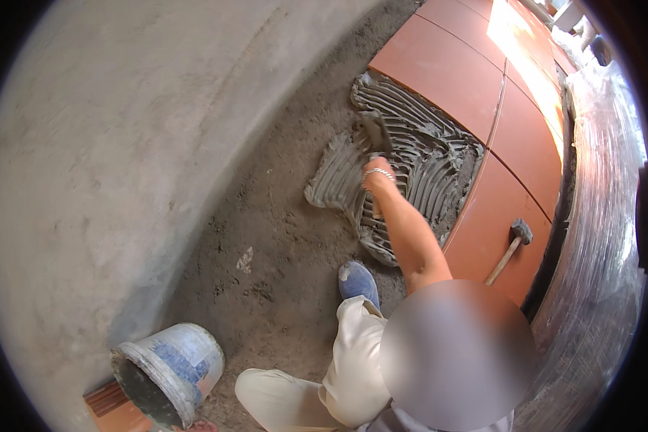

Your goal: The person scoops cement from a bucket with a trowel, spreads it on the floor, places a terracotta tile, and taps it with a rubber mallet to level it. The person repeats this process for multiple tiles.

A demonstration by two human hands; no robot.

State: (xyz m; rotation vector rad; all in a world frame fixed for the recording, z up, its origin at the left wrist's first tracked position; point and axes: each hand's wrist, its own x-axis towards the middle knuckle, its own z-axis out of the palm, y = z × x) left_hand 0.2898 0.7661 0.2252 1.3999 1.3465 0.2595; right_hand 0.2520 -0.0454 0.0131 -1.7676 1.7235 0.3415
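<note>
My right hand (376, 173), with a chain bracelet at the wrist, is closed around a trowel (374, 133). The blade is smeared grey and rests on a bed of wet mortar (439, 162) combed into curved ridges. Behind and to the right, reddish-brown floor tiles (446, 79) border this mortar. At the lower left is a whitish plastic bucket (194, 353), its mouth toward the lower left and grey inside. Only the fingers of my left hand (200, 426) show at the bottom edge, closed at the bucket's rim. The rest of that hand is out of the picture.
A mallet (520, 232) with a dark head and wooden handle lies on the right-hand tiles. Beyond them runs a stack wrapped in clear plastic (605, 194). A bare grey wall (137, 129) rises on the left. My shoe (358, 281) stands near the mortar's edge on rough ground.
</note>
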